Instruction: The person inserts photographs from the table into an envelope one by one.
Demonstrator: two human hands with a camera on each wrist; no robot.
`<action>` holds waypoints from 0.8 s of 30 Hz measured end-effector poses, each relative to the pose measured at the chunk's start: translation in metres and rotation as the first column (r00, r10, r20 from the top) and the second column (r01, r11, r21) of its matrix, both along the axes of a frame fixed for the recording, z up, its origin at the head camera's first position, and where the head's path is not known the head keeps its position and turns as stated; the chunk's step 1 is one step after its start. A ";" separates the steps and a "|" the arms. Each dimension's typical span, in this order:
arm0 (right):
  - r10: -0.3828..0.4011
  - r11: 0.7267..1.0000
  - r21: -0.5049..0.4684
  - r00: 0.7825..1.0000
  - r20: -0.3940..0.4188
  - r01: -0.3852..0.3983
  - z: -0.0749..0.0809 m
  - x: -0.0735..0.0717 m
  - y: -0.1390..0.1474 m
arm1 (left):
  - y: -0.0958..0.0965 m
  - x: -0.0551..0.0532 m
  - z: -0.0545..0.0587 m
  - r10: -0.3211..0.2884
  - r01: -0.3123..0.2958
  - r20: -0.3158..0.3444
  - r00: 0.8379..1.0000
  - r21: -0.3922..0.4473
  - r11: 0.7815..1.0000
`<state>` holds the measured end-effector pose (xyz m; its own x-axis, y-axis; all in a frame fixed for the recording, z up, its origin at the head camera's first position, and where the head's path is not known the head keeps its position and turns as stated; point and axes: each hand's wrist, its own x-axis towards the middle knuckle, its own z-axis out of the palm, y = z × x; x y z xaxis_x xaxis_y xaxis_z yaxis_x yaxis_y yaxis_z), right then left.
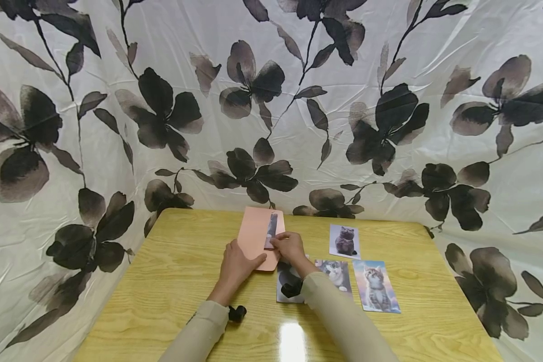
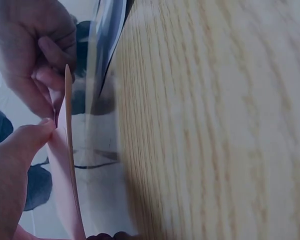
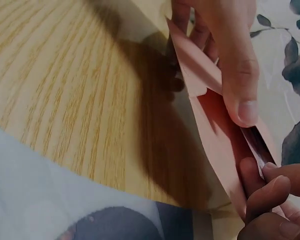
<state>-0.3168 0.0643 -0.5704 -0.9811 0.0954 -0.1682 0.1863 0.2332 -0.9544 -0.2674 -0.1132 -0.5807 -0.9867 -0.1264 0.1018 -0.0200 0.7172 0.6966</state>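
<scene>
A pink envelope [image 1: 252,231] is held at its near end by my left hand [image 1: 236,265]. In the right wrist view the left thumb [image 3: 242,90] lies over the envelope's face, with fingers behind it. A cat picture card [image 1: 272,226] sits partly in the envelope's open pocket, a narrow strip of it showing along the right side. My right hand [image 1: 293,249] pinches that card near its lower corner. The left wrist view shows the envelope [image 2: 65,165] edge-on, raised from the table. How deep the card reaches inside is hidden.
On the wooden table [image 1: 172,281], a grey cat card [image 1: 345,241] lies at the back right, a kitten card [image 1: 376,286] nearer. Two more cards, one white-cat card [image 1: 337,271] and one dark card [image 1: 287,281], lie partly beneath the right arm. Floral cloth [image 1: 298,125] surrounds the table.
</scene>
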 end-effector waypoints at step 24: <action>0.082 0.980 0.185 0.994 -0.069 -0.068 0.008 -0.001 -0.018 | 0.001 0.000 0.002 0.028 -0.028 -0.014 1.000 -0.011 1.000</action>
<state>-0.3174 0.0461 -0.5622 -0.9959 0.0432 -0.0801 0.0908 0.4148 -0.9054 -0.2672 -0.1122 -0.5783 -0.9813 -0.1525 0.1170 -0.0305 0.7246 0.6885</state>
